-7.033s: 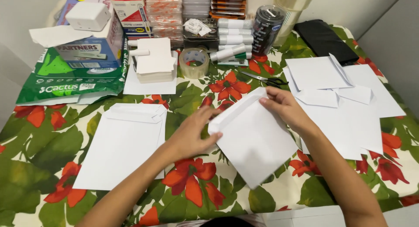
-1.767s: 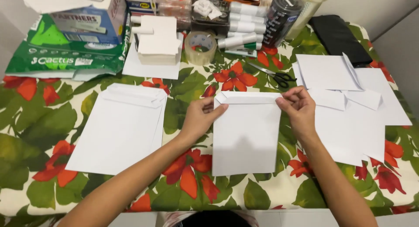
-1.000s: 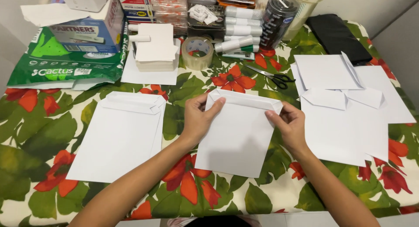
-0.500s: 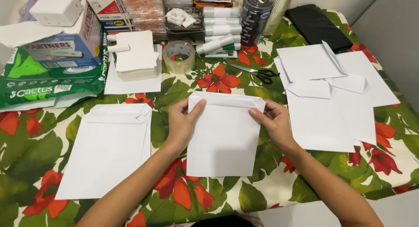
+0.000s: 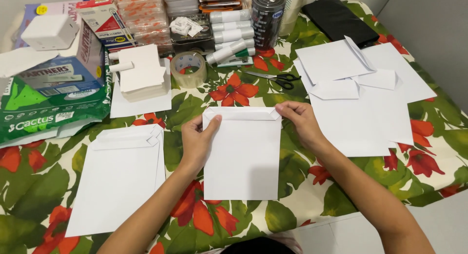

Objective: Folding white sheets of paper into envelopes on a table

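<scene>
White envelope lies flat on the flowered tablecloth, flap folded at the top. Left hand pinches its upper left corner; right hand pinches the upper right. Another envelope lies just left, loose sheets right.

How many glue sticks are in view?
6, maybe more hidden. Four lie stacked by the dark jar: top glue stick, second, third, fourth. A green-capped stick lies beneath. One white stick rests on the card stack.
</scene>
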